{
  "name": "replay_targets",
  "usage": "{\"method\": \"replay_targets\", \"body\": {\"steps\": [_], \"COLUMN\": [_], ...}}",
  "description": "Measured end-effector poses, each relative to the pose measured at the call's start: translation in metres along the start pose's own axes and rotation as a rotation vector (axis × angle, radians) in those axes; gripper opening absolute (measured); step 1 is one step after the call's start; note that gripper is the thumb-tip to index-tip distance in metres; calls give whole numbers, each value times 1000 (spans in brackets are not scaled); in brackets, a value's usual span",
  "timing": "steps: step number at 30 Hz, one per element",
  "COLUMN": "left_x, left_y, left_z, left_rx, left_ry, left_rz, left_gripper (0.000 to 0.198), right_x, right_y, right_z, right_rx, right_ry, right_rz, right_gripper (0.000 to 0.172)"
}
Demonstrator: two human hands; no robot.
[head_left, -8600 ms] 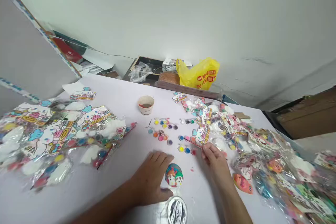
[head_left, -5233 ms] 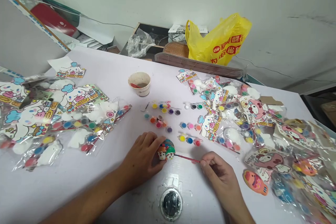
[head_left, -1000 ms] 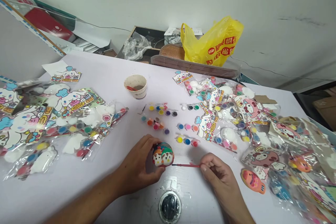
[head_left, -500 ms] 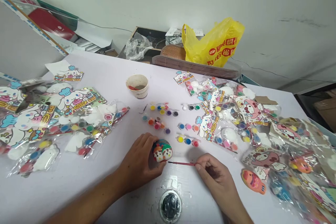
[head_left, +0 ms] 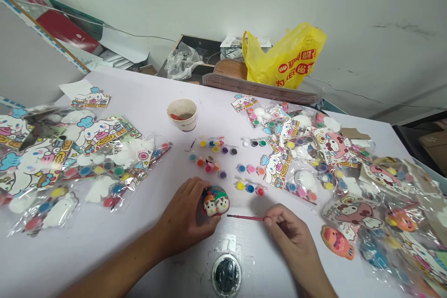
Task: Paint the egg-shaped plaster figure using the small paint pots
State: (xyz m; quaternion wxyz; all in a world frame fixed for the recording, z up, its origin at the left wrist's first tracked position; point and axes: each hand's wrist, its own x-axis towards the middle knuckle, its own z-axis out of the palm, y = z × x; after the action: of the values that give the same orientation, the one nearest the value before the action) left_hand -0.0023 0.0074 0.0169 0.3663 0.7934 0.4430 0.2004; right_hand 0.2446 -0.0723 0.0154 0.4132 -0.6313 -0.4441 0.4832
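Note:
Between the thumb and fingers of my left hand [head_left: 186, 212] is a small painted figurine [head_left: 216, 201], with two white faces, a green cap and red and blue parts. My right hand [head_left: 288, 230] pinches the end of a thin red paintbrush [head_left: 246, 217]. Its dark bristle tip points left and lies just right of the figurine's lower edge, slightly apart from it. Beyond the hands sit strips of small paint pots, among them a yellow, blue and red strip [head_left: 250, 188] and a blue, pink and orange one [head_left: 250, 169].
A paper cup [head_left: 182, 121] of cloudy water with a red stick in it stands farther back. Bagged painting kits lie at left [head_left: 101, 163] and right [head_left: 307, 181]. A painted orange figure [head_left: 337, 242] lies at right. A round cable hole [head_left: 226, 274] is near the front.
The brush in my right hand has shifted slightly right, so its tip is farther from the figurine. My left hand has turned the figurine a little.

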Motion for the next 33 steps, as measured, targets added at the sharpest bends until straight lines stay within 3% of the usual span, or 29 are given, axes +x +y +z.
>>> {"method": "replay_targets", "body": {"steps": [4,11,21,33], "left_x": [0,-1,-6,-4], "left_y": [1,0,-2,-1], "left_z": [-4,-3,2,3], "left_rx": [-76,-92,32,103], "left_ry": [-12,2,-146,-209], "left_rz": [-9,57,138,144], "left_gripper": [32,40,57,45], "right_x": [-1,0,0,3], "right_y": [6,13,7,6], "right_z": [-4,-9,-2,-2], "right_rx": [93,98,10,-149], "right_ry": [64,66,168,95], "right_rz": [31,47,39,12], "right_gripper": [34,35,35,36]}}
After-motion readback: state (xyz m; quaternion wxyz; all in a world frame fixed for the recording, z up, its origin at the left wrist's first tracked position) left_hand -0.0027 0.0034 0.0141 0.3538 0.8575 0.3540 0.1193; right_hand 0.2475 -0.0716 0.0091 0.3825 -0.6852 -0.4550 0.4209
